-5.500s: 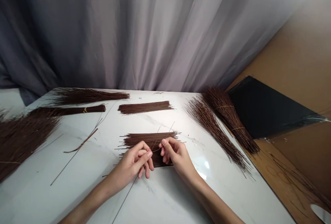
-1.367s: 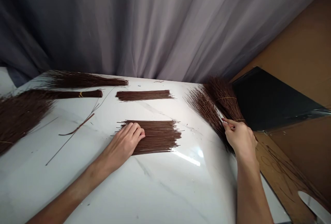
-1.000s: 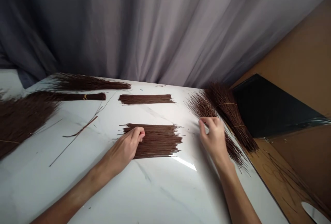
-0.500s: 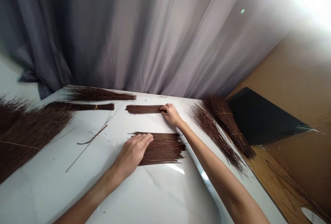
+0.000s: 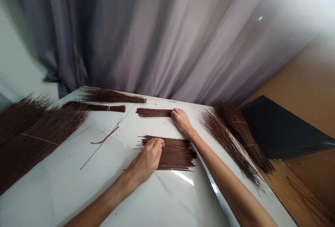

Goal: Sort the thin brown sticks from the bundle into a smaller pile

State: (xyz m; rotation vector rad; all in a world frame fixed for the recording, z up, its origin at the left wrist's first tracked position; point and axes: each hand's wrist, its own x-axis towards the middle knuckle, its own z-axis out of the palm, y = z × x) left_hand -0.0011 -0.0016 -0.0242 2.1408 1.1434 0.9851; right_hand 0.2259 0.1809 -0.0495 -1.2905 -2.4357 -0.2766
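Observation:
Thin brown sticks (image 5: 178, 153) lie side by side in a wide, flat pile with uneven ends. Over the left part of that pile is my left hand (image 5: 149, 157), its fingers drawn together in a pinch; what sits between the fingertips is mostly hidden. Farther back lies a narrower row of thin brown sticks (image 5: 154, 112), neatly lined up. My right hand (image 5: 181, 120) is closed around its right end, fingers bent over the tips. My right forearm passes beside the right edge of the wide pile.
A tied bundle (image 5: 115, 108) and a loose bundle (image 5: 115, 96) lie at the back left. Large brushy bundles (image 5: 44, 132) fill the left side. More bundles (image 5: 230, 143) lie along the right edge of the white table (image 5: 65, 192). A grey curtain (image 5: 146, 35) hangs behind.
The view has swung slightly left, so everything appears farther right. My left hand's fingers, earlier laid over the pile, are now pinched together and a little raised. My right hand stays at the narrow row's end.

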